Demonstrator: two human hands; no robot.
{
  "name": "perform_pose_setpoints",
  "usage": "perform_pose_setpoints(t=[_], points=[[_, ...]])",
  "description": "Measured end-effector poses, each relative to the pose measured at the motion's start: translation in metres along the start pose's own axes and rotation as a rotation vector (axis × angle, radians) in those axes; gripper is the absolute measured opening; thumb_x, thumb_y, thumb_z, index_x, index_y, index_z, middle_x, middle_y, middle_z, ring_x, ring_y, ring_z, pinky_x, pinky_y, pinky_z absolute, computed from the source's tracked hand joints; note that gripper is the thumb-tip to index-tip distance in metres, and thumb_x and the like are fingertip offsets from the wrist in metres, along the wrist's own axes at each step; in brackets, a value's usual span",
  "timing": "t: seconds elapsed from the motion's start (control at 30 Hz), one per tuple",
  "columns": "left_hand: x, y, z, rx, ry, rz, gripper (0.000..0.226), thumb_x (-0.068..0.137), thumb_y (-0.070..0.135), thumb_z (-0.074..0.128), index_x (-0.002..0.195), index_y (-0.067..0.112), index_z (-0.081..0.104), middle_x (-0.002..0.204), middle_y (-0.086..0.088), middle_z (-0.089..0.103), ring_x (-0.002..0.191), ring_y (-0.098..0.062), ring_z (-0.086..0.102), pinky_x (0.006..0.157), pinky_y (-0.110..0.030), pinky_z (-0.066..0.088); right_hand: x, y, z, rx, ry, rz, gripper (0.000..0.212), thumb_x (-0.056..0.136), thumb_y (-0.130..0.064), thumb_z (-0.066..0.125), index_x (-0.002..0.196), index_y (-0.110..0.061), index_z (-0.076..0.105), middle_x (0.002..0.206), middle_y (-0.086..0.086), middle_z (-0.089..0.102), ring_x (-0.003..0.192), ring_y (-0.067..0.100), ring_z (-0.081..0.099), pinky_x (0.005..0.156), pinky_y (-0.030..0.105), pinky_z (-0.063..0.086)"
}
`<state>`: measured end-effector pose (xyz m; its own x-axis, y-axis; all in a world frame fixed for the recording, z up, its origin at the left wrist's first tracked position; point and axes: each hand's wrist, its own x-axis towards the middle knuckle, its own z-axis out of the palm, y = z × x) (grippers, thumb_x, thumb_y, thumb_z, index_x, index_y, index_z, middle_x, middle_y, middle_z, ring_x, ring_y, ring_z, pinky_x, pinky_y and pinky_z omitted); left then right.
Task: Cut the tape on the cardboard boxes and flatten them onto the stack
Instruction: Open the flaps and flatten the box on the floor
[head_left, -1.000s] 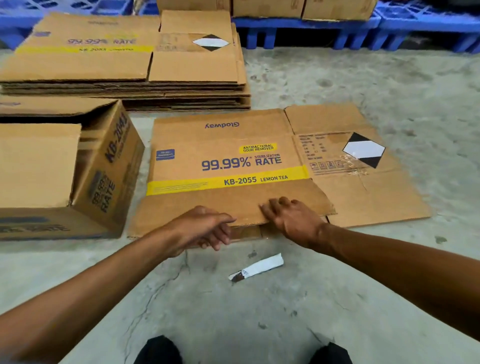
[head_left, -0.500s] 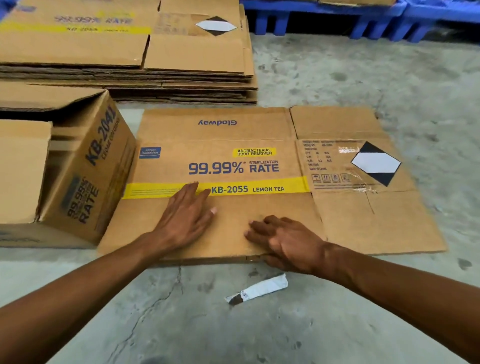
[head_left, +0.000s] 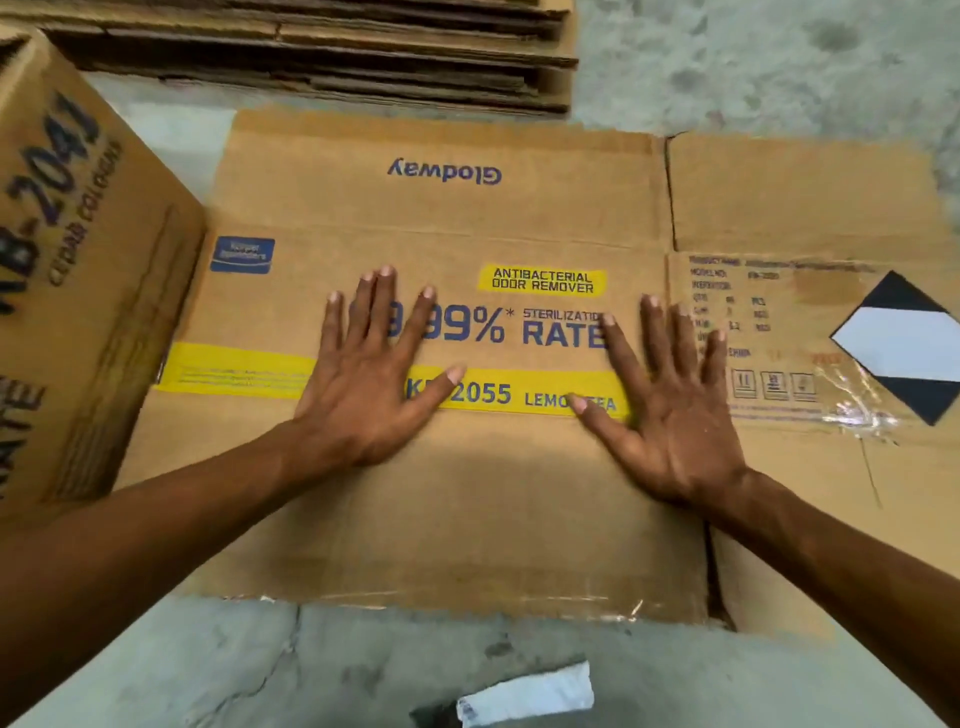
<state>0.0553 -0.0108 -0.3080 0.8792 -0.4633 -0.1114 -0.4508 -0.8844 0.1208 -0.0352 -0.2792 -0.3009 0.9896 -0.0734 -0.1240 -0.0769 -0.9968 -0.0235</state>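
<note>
We are pressing both palms, fingers spread wide and holding nothing, on the flattened box (head_left: 467, 493) lying on the concrete floor (head_left: 753, 62): left hand (head_left: 363, 384) over the yellow stripe, right hand (head_left: 670, 410) beside it, the stack (head_left: 322, 57) just beyond.

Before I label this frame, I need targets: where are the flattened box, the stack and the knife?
flattened box (head_left: 467, 514): head view, bare lower panel.
stack (head_left: 322, 57): head view, front edge of layers.
knife (head_left: 524, 693): head view, white-wrapped handle.
</note>
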Motion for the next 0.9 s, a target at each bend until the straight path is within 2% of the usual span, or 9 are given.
perform_pose_setpoints(t=[0.13, 0.27, 0.33, 0.4, 0.47, 0.53, 0.67, 0.8, 0.9], points=[[-0.002, 0.0, -0.003, 0.013, -0.026, -0.003, 0.083, 0.084, 0.072, 0.008, 0.152, 0.027, -0.006, 0.158, -0.016, -0.015, 0.145, -0.024, -0.02, 0.117, -0.049, -0.008, 0.0, -0.005, -0.001, 0.027, -0.044, 0.022, 0.085, 0.081, -0.076, 0.016, 0.152, -0.03, 0.005, 0.16, 0.013, -0.002, 0.146, 0.036, -0.001, 0.114, 0.061, 0.003], [0.013, 0.027, -0.014, -0.018, -0.099, -0.07, 0.094, 0.077, 0.076, 0.005, 0.151, 0.02, -0.006, 0.157, -0.021, -0.014, 0.145, -0.03, -0.018, 0.114, -0.052, -0.01, 0.003, 0.011, -0.02, 0.216, -0.115, -0.007, 0.091, 0.074, -0.079, 0.015, 0.15, -0.034, -0.005, 0.161, 0.007, -0.009, 0.147, 0.026, -0.011, 0.116, 0.049, -0.01], [0.027, 0.059, -0.019, -0.035, -0.157, 0.028, 0.092, 0.082, 0.075, 0.014, 0.151, 0.017, -0.005, 0.157, -0.021, -0.015, 0.145, -0.03, -0.018, 0.116, -0.049, -0.01, 0.0, 0.042, -0.033, 0.274, -0.112, 0.069, 0.091, 0.074, -0.078, 0.016, 0.151, -0.033, 0.0, 0.161, 0.007, -0.004, 0.148, 0.023, -0.006, 0.117, 0.05, -0.008], [0.031, 0.092, -0.017, -0.03, -0.187, 0.171, 0.087, 0.087, 0.07, 0.023, 0.151, 0.018, -0.005, 0.157, -0.019, -0.016, 0.144, -0.029, -0.02, 0.116, -0.049, -0.01, -0.008, 0.078, -0.037, 0.193, -0.148, 0.146, 0.088, 0.077, -0.077, 0.018, 0.151, -0.033, -0.001, 0.161, 0.007, -0.006, 0.147, 0.025, -0.007, 0.116, 0.053, -0.006], [0.024, 0.118, -0.005, -0.035, -0.17, 0.271, 0.085, 0.087, 0.07, 0.02, 0.151, 0.021, -0.006, 0.157, -0.019, -0.017, 0.143, -0.029, -0.023, 0.115, -0.05, -0.012, -0.027, 0.1, -0.031, 0.137, -0.174, 0.153, 0.085, 0.08, -0.076, 0.016, 0.151, -0.034, -0.006, 0.16, 0.006, -0.013, 0.146, 0.024, -0.014, 0.117, 0.051, -0.007], [0.014, 0.131, 0.008, 0.007, -0.111, 0.291, 0.082, 0.087, 0.07, 0.013, 0.151, 0.024, -0.009, 0.156, -0.019, -0.02, 0.143, -0.029, -0.025, 0.115, -0.052, -0.013, -0.044, 0.102, -0.016, 0.133, -0.114, 0.138, 0.08, 0.084, -0.073, 0.011, 0.151, -0.034, -0.009, 0.16, 0.005, -0.017, 0.145, 0.021, -0.019, 0.118, 0.049, -0.008], [0.014, 0.131, 0.016, 0.046, -0.055, 0.284, 0.081, 0.087, 0.07, 0.009, 0.151, 0.024, -0.009, 0.155, -0.02, -0.019, 0.143, -0.029, -0.024, 0.115, -0.053, -0.009, -0.047, 0.102, 0.001, 0.079, -0.012, 0.15, 0.072, 0.09, -0.066, 0.014, 0.152, -0.032, -0.003, 0.161, 0.006, -0.01, 0.147, 0.021, -0.014, 0.119, 0.045, -0.006], [0.015, 0.135, 0.013, 0.054, -0.158, 0.283, 0.082, 0.085, 0.072, 0.007, 0.149, 0.027, -0.016, 0.154, -0.018, -0.026, 0.14, -0.028, -0.03, 0.115, -0.053, -0.012, -0.049, 0.106, 0.001, 0.061, -0.045, 0.138, 0.074, 0.088, -0.068, 0.009, 0.151, -0.032, -0.007, 0.16, 0.007, -0.013, 0.146, 0.023, -0.015, 0.118, 0.046, -0.007], [0.02, 0.133, -0.002, 0.074, -0.293, 0.296, 0.082, 0.086, 0.073, 0.013, 0.148, 0.029, -0.018, 0.153, -0.016, -0.03, 0.138, -0.027, -0.034, 0.114, -0.05, -0.017, -0.044, 0.099, -0.012, 0.011, -0.162, 0.16, 0.074, 0.091, -0.066, 0.008, 0.15, -0.027, -0.012, 0.159, 0.012, -0.016, 0.146, 0.028, -0.015, 0.118, 0.048, -0.005]])
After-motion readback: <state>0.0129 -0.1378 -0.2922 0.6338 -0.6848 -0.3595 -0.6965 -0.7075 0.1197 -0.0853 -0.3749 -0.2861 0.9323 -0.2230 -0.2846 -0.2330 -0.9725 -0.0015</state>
